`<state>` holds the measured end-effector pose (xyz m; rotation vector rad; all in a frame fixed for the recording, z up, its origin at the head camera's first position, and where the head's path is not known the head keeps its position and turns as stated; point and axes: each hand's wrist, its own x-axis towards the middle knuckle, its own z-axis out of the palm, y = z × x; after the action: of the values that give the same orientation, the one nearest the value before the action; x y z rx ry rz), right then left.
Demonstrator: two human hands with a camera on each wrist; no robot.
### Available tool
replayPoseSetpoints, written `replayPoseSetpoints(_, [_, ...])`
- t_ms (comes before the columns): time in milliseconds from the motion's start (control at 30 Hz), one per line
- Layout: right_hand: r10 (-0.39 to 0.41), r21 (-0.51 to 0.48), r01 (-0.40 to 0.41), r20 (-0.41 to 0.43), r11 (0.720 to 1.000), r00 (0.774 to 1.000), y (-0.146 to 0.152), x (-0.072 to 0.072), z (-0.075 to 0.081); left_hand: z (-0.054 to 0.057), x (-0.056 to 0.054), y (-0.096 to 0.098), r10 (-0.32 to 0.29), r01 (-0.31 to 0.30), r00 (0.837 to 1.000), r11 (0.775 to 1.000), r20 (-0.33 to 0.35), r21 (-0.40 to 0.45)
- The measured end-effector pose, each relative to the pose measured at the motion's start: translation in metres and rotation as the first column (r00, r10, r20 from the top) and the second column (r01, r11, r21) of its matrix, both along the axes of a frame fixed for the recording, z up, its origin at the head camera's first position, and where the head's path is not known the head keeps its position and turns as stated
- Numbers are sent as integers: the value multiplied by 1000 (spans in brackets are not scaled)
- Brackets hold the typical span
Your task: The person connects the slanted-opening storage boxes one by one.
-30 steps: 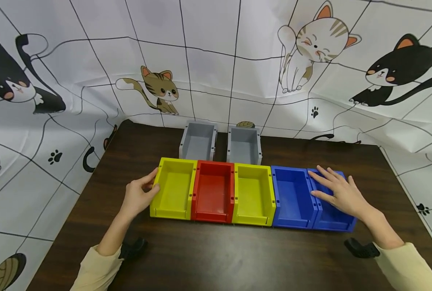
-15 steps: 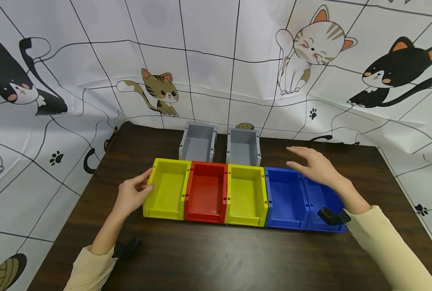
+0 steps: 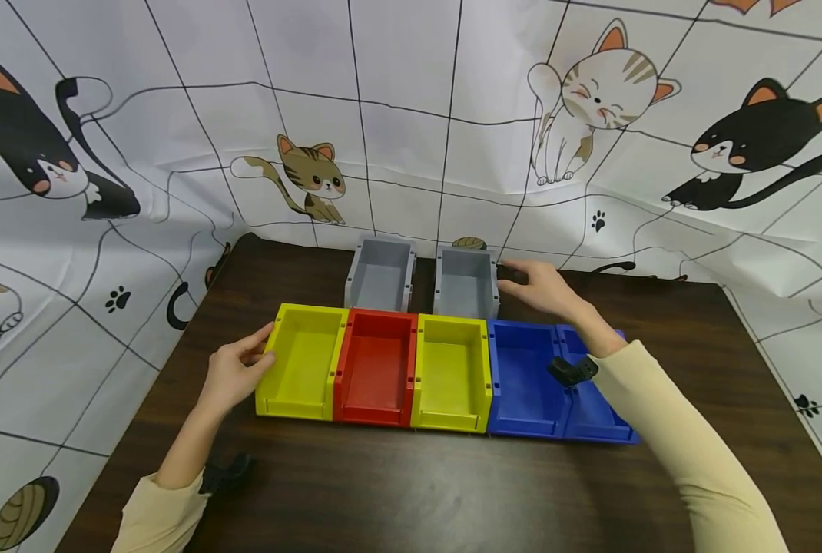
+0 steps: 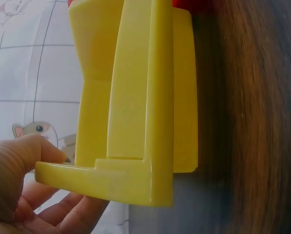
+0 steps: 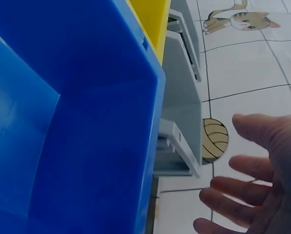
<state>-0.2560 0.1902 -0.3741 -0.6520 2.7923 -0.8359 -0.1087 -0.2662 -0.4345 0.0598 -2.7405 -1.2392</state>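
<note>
Five-part talk aside, a row of plastic bins runs across the table: a yellow bin (image 3: 303,361) at the left end, then a red bin (image 3: 376,369), another yellow bin (image 3: 451,372) and two blue bins, the nearer-to-centre blue bin (image 3: 525,376) and the end blue bin (image 3: 594,411). My left hand (image 3: 234,374) pinches the left wall of the end yellow bin, thumb (image 4: 33,148) on the inner side and fingers outside. My right hand (image 3: 541,288) reaches over the blue end, fingers extended, close by the right wall of a grey bin (image 3: 466,283).
A second grey bin (image 3: 382,275) stands behind the red one, left of its twin. The dark wooden table (image 3: 383,491) extends in front of the row. A white cat-print cloth (image 3: 411,115) hangs behind the table.
The row of coloured bins has slid left with my left hand. My right hand has left the end blue bin and moved left and back to the right grey bin.
</note>
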Motion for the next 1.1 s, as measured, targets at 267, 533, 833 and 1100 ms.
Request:
replayPoseSetpoints(267, [-138,-12,139,69,990,988,-18,-16,-14,-1,2,-12,-6,5,1000,1000,4,27])
replayPoseSetpoints(533, [-215,-32,222,147,974,965,-30,-24,-29,1,2,-22,-5,4,1000,1000,17,16])
replayPoseSetpoints(833, [-301,-85,322,198,943,933,-36,-26,-32,0,0,-22,-7,7,1000,1000,22,14])
replayPoseSetpoints(1100, [-341,-139,366,172,920,924,-19,-25,-6,0,-1,-20,35,-35,999,999,20,0])
